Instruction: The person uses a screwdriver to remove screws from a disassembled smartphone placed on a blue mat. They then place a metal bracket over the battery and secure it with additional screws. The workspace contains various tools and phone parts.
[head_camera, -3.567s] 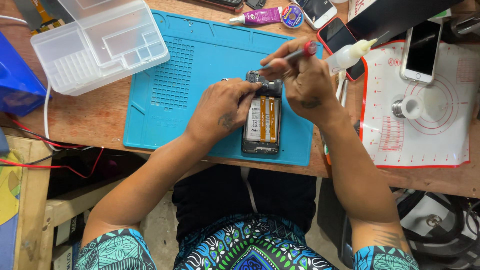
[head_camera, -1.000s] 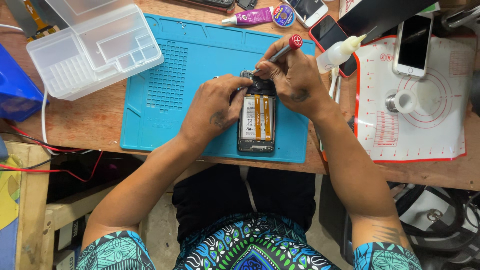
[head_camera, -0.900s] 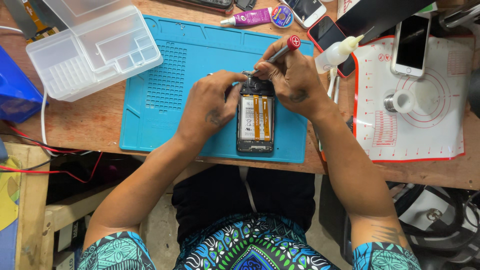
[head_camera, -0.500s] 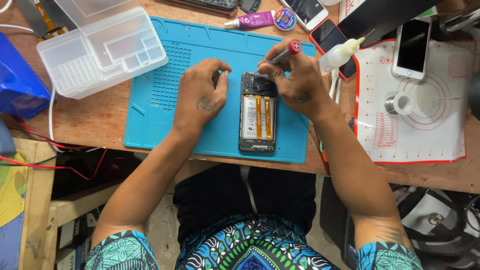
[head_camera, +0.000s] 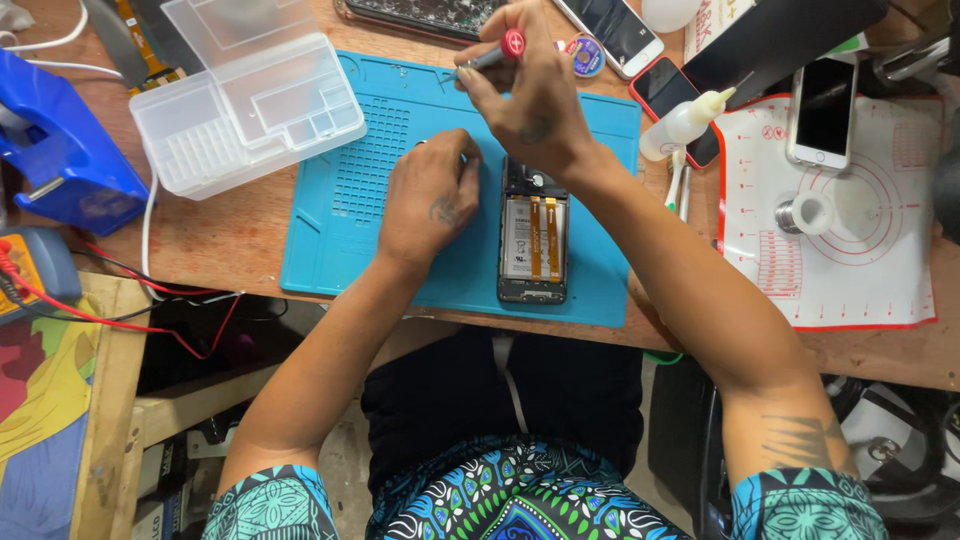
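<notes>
My right hand (head_camera: 535, 100) is up at the far edge of the blue silicone work mat (head_camera: 370, 215), fingers pinched tight round a slim grey screwdriver w/ a red end cap (head_camera: 497, 55); the tip points left, just above the mat's top edge. My left hand (head_camera: 430, 195) lies palm-down on the mat, fingers curled loosely inward, holding nothing I can make out, tho the fingertips are tucked under so can't be sure. Just beside it, to the right, the opened black smartphone w/ its back cover off (head_camera: 533, 240) lies flat on the mat, long side running away from me, silver battery w/ two orange strips showing; the left hand is close but not touching it. My right wrist crosses over the phone's top end. Far left of the mat on the wooden tabletop (head_camera: 230, 240): a clear plastic compartment box w/ hinged lid open (head_camera: 245, 105), and a blue plastic device (head_camera: 65, 150) by the edge. To the right: a white mat w/ red printed circles (head_camera: 850, 260) carrying a white-framed smartphone (head_camera: 825, 110), a small squeeze bottle w/ a pointed nozzle (head_camera: 685, 122) and a red-edged phone (head_camera: 672, 95) next to it.
</notes>
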